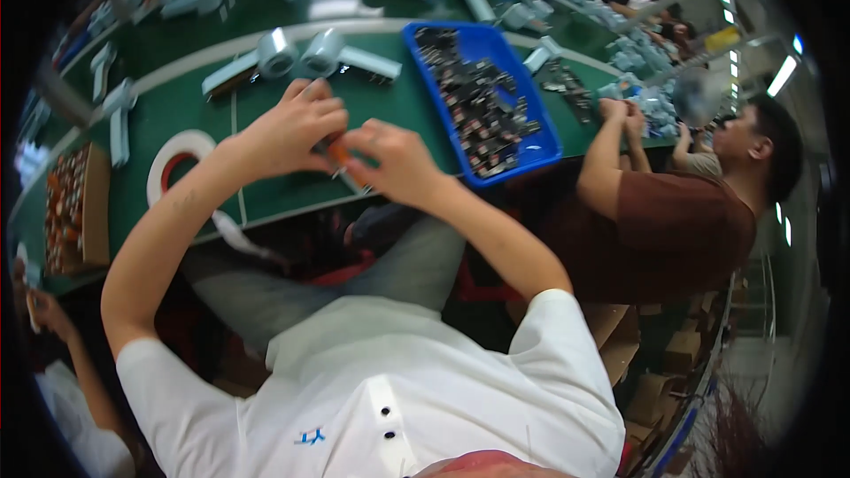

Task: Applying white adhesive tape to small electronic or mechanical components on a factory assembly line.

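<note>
Both of my hands meet over the near edge of the green work table, around a small orange part (339,152). My left hand (297,128) is closed with its fingers bent over the part, and my right hand (394,159) pinches it from the other side. Fingers cover most of the part, so its full shape is hidden. Just beyond my hands lie two light-blue hair dryer housings, the left one (276,55) and the right one (326,53), their round barrels side by side and handles pointing outward.
A blue tray (540,152) of small dark electrical parts stands right of my hands. To the left are a white tape roll (180,142) and a cardboard box (96,212) of orange parts. A co-worker in brown (682,221) sits close on my right. More housings (478,0) lie beyond.
</note>
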`<state>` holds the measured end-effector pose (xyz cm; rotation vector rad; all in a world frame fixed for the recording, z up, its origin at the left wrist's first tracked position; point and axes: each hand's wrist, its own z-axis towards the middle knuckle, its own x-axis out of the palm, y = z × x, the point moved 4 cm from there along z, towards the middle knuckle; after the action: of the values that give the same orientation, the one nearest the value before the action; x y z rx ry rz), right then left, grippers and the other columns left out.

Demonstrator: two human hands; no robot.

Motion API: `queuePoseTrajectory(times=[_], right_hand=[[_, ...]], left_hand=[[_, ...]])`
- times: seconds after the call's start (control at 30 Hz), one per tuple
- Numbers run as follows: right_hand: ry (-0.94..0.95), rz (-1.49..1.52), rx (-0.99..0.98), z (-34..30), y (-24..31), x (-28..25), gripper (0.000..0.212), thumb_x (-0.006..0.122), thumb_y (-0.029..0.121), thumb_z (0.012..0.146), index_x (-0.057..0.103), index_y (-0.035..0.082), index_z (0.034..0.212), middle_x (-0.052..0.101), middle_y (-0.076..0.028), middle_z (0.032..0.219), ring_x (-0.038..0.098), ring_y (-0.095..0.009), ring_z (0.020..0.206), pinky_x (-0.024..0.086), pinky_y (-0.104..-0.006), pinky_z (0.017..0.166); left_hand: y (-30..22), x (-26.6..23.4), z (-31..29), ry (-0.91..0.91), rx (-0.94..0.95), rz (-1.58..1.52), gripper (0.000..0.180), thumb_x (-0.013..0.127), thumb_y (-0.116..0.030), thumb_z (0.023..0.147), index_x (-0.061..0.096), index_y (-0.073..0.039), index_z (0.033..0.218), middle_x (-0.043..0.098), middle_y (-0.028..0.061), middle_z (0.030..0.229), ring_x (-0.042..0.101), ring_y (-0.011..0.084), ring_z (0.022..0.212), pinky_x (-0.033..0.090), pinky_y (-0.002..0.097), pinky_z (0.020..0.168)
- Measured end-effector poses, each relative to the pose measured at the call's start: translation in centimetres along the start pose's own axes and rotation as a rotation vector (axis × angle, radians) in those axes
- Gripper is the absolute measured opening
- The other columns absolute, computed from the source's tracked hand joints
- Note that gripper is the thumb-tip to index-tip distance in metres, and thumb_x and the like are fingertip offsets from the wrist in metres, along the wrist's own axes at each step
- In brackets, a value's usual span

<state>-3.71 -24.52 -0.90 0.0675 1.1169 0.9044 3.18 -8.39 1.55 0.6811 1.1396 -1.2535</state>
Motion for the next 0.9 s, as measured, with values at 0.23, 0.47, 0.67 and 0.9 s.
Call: queuePoseTrajectory(times=[0.23,0.47,0.67,0.9], right_hand=[[0.036,-0.038,-0.434,1.8,0.7,-0.1,0.021,0.070,0.008,0.079,0.070,0.014,0.099,0.065,-0.001,0.095,0.063,-0.022,0.080,0.053,-0.0326,0.068],[0.025,0.106,-0.370,2.2,-0.5,0.4,0.014,0.069,0.006,0.084,0.069,0.010,0.098,0.065,-0.003,0.091,0.062,-0.021,0.073,0.052,-0.0312,0.067],[-0.171,0.431,-0.094,1.4,-0.8,1.7,0.015,0.071,0.004,0.085,0.066,0.006,0.099,0.065,-0.005,0.086,0.059,-0.018,0.067,0.050,-0.0299,0.063],[0.055,0.421,0.499,-1.1,-1.0,1.3,0.016,0.073,0.009,0.084,0.064,0.001,0.094,0.064,-0.003,0.077,0.052,-0.011,0.061,0.044,-0.0248,0.057]], left_hand=[[0.4,0.1,0.2,0.028,-0.018,-0.039,0.035,0.084,-0.019,0.067,0.059,-0.010,0.091,0.061,0.0020,0.100,0.049,0.0257,0.104,0.035,0.0395,0.101],[0.3,0.1,0.6,0.019,-0.036,-0.100,0.034,0.085,-0.019,0.064,0.065,-0.010,0.090,0.063,0.0011,0.103,0.048,0.0250,0.105,0.035,0.0403,0.101],[0.4,-0.3,0.1,0.027,-0.047,-0.202,0.028,0.085,-0.019,0.067,0.066,-0.011,0.086,0.063,0.0001,0.102,0.049,0.0246,0.104,0.034,0.0405,0.100],[1.7,-0.4,0.9,0.127,-0.043,-0.382,0.015,0.077,-0.007,0.077,0.063,-0.009,0.080,0.063,-0.0001,0.100,0.049,0.0245,0.102,0.035,0.0414,0.100]])
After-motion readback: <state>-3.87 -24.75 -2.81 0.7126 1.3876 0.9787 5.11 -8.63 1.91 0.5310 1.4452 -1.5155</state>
